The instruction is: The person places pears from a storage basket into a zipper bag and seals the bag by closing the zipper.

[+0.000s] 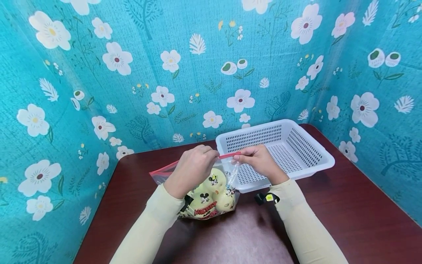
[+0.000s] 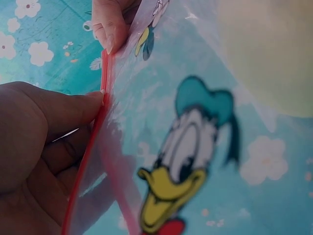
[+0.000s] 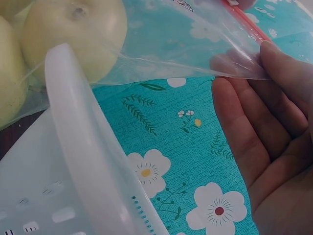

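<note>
A clear zip bag (image 1: 206, 209) with a red zip strip (image 1: 227, 155) stands on the table, printed with cartoon characters and the word Mickey. Several round, pale yellow-green fruits (image 3: 73, 34) fill its lower part. At the middle of the strip, my left hand (image 1: 194, 167) pinches the red edge, its thumb against the strip in the left wrist view. My right hand (image 1: 258, 161) grips the strip's right end between thumb and fingers. To the left of my left hand, the two red edges of the bag stand apart. A small white slider (image 3: 232, 2) shows on the strip in the right wrist view.
A white perforated basket (image 1: 316, 163) stands right behind the bag, on the right of the dark red table (image 1: 356, 216). Its rim overlaps the bag in the right wrist view. A blue flowered cloth (image 1: 211, 73) hangs along the table's back and sides.
</note>
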Tool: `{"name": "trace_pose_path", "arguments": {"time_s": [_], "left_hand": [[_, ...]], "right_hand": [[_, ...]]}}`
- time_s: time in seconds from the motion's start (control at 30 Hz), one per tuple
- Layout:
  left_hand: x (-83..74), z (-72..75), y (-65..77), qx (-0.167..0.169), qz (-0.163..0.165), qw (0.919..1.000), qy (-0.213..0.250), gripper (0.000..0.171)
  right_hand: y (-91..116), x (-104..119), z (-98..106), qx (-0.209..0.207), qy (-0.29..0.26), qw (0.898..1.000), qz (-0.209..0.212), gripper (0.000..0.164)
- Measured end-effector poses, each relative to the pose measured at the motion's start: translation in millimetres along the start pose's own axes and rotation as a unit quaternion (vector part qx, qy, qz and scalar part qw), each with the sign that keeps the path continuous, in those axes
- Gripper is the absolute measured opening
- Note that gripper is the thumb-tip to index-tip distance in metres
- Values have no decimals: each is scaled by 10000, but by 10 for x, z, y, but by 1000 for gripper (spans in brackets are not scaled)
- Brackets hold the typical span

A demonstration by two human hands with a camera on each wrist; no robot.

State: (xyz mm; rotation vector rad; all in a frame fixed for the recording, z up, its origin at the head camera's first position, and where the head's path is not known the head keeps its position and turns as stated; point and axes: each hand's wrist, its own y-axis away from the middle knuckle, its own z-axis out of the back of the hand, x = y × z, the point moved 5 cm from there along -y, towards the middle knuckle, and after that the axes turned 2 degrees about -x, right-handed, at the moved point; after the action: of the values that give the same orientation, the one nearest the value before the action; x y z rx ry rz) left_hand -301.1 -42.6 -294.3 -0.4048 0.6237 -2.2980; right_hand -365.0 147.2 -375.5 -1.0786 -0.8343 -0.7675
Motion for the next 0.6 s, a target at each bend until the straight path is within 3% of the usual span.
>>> {"name": "trace_pose_path", "arguments": {"time_s": [0.6], "left_hand": [[32, 20, 46, -118, 35, 9999, 77, 14]], "right_hand": [[3, -14, 3, -14, 89, 9999, -43, 13]]}}
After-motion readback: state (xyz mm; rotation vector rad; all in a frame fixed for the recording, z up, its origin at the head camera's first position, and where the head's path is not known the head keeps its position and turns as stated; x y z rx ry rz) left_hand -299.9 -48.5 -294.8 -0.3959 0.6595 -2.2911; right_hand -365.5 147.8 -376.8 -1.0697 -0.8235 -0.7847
